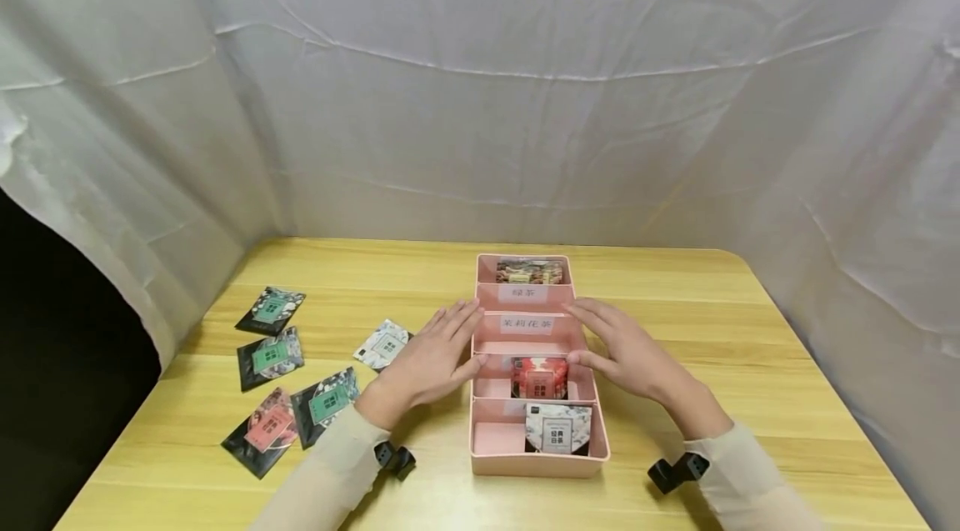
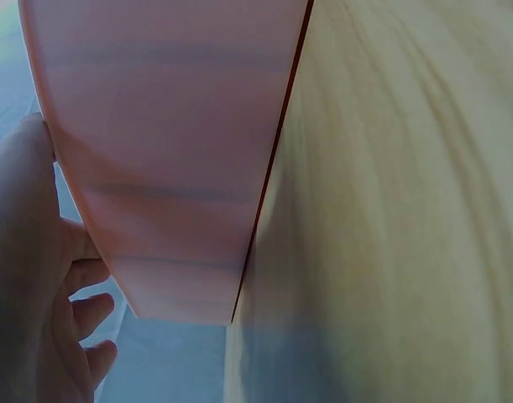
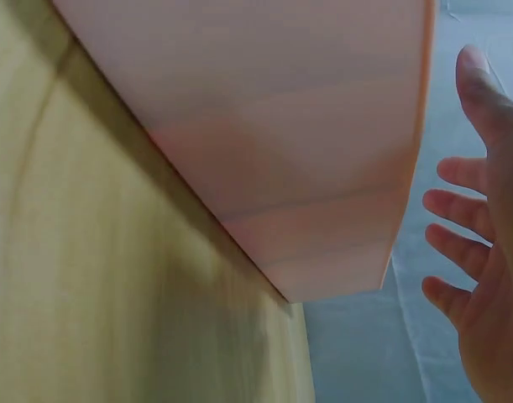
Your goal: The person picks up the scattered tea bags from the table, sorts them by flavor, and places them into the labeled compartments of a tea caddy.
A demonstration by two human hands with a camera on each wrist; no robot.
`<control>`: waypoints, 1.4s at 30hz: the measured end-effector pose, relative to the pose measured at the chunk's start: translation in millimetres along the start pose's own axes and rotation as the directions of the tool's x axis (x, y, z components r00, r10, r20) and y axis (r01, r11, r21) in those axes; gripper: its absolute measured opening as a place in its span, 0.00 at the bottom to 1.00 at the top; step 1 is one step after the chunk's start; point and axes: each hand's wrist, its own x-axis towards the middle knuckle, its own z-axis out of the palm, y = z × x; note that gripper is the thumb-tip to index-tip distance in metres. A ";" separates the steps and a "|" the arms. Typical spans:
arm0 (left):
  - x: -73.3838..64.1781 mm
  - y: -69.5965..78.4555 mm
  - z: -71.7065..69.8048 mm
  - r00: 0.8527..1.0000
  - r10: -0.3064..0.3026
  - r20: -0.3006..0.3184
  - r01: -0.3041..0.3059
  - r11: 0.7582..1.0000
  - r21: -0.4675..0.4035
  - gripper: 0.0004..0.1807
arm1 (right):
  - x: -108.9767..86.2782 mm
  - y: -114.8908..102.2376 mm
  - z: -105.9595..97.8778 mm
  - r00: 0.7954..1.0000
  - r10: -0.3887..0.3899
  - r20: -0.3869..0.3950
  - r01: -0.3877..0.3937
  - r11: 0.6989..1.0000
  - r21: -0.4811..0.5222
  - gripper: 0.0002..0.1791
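A long pink divided box [image 1: 536, 466] stands on the table between both hands. My left hand [image 1: 431, 356] lies along its left side, thumb and fingertips at the rim; the left wrist view shows fingertips touching the edge. My right hand [image 1: 630, 348] is at the right side, fingers spread and fairly straight; a gap shows between it and the wall in the right wrist view. Inside the box, a white tea sachet [image 1: 557, 431] leans in the front compartment, red tea sachets [image 1: 540, 381] stand behind it, and patterned sachets [image 1: 528, 273] sit in the far compartment.
Left of the box, a white sachet [image 1: 382, 345] lies partly behind my left hand. Farther left are green-labelled sachets [image 1: 272, 308] and a pink-labelled one [image 1: 270, 429]. Handwritten labels [image 1: 527, 324] mark the dividers. A pale curtain [image 1: 525, 139] hangs behind the wooden table [image 1: 750, 398].
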 end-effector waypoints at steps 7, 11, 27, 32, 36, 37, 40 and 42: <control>2.3 3.5 -2.9 1.000 -0.008 0.017 0.008 1.000 0.010 0.42 | -11.8 2.2 5.5 0.999 -0.029 0.035 0.031 0.999 -0.041 0.43; 1.7 4.1 -6.7 1.000 -0.006 0.000 0.006 1.000 0.023 0.43 | -17.7 3.3 7.5 0.999 -0.027 0.039 0.030 0.998 -0.063 0.44; -26.9 -35.2 -13.7 0.995 -0.094 -0.040 0.095 0.995 0.018 0.43 | -23.1 6.1 10.9 0.994 -0.049 0.096 0.055 0.997 -0.060 0.46; -33.1 -50.3 -18.9 0.993 -0.108 -0.038 0.108 0.994 0.005 0.43 | -23.2 4.8 12.0 0.993 -0.053 0.105 0.057 0.998 -0.041 0.46; -37.0 -59.5 -19.5 0.992 -0.125 -0.020 0.125 0.992 0.000 0.43 | -25.2 6.0 10.7 0.993 -0.043 0.106 0.046 0.999 -0.025 0.46; -38.4 -61.6 -19.4 0.991 -0.130 -0.012 0.130 0.992 -0.004 0.43 | -26.0 6.2 10.6 0.993 -0.041 0.108 0.043 0.999 -0.021 0.46; -43.3 -67.0 -19.5 0.989 -0.147 0.013 0.147 0.989 -0.021 0.43 | -29.1 6.3 11.2 0.993 -0.031 0.117 0.034 0.999 -0.022 0.46; -45.3 -69.9 -19.4 0.987 -0.158 0.016 0.159 0.987 -0.030 0.43 | -31.6 6.6 11.8 0.993 -0.027 0.119 0.029 0.999 -0.017 0.47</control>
